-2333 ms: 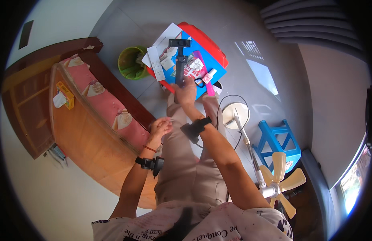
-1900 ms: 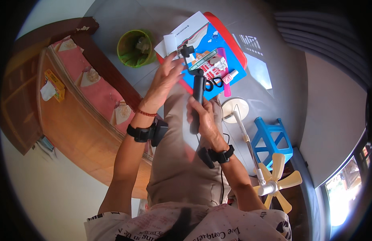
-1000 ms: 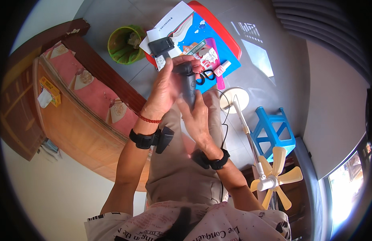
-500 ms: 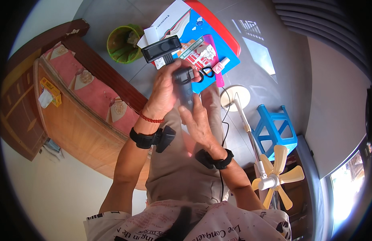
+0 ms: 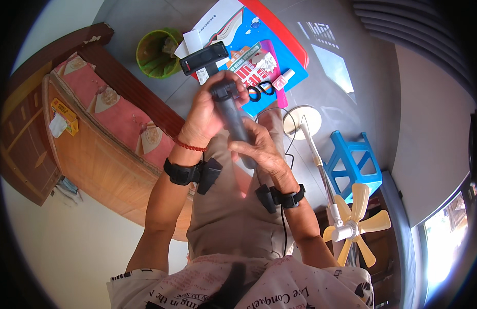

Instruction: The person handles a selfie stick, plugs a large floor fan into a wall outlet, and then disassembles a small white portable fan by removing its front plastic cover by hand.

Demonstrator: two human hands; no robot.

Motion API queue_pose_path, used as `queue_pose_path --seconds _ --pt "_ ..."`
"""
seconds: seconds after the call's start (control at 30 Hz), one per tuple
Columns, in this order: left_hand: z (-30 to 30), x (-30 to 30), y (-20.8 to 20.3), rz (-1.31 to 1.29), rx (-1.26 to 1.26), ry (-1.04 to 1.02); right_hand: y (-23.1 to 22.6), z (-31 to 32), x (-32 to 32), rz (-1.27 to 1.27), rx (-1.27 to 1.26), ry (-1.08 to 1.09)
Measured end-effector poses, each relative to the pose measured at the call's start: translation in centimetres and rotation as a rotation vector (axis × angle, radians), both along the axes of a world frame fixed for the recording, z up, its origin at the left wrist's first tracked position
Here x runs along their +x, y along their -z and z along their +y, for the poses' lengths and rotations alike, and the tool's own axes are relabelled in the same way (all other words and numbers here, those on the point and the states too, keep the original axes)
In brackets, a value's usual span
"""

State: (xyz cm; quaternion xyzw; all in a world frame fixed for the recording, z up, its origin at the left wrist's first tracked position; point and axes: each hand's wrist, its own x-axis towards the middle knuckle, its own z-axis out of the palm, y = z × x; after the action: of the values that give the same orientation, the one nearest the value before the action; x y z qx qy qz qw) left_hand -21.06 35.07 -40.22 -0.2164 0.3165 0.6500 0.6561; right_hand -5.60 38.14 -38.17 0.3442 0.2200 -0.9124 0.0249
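Observation:
A dark grey phone gimbal [image 5: 234, 122] is held in front of my lap, its handle slanting toward my knees. My left hand [image 5: 205, 110] wraps round its upper part, near the joint. Past those fingers, the black phone holder [image 5: 203, 58] sticks out at the far end. My right hand [image 5: 261, 149] grips the lower handle, thumb across the front. Just beyond my hands lie black-handled scissors [image 5: 267, 88], a small pink-and-white bottle [image 5: 283, 80] and a pink strip [image 5: 280, 98] on a blue tabletop [image 5: 295, 72].
Papers and a printed packet [image 5: 251, 67] cover part of the table. A green bin [image 5: 156, 54] stands to its left. A wooden bench [image 5: 109, 159] with red cushions runs along my left. On my right are a fan [image 5: 346, 229] and a blue stool [image 5: 354, 165]. A dark cable hangs near my right wrist.
The gimbal has tilted and moved slightly left, and more of its handle shows. My right hand has gone from fingers resting along the handle to closing round its lower part.

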Motion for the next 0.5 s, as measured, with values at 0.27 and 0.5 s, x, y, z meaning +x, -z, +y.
queue_pose_path --seconds 0.27,0.5 --pt "-0.7 -1.0 0.6 -0.118 -0.003 -0.125 -0.2 -0.6 0.3 -0.221 0.861 -0.345" --pt "-1.0 -1.4 0.7 -0.166 0.126 -0.124 -0.1 -1.7 0.3 -0.332 1.092 -0.469"
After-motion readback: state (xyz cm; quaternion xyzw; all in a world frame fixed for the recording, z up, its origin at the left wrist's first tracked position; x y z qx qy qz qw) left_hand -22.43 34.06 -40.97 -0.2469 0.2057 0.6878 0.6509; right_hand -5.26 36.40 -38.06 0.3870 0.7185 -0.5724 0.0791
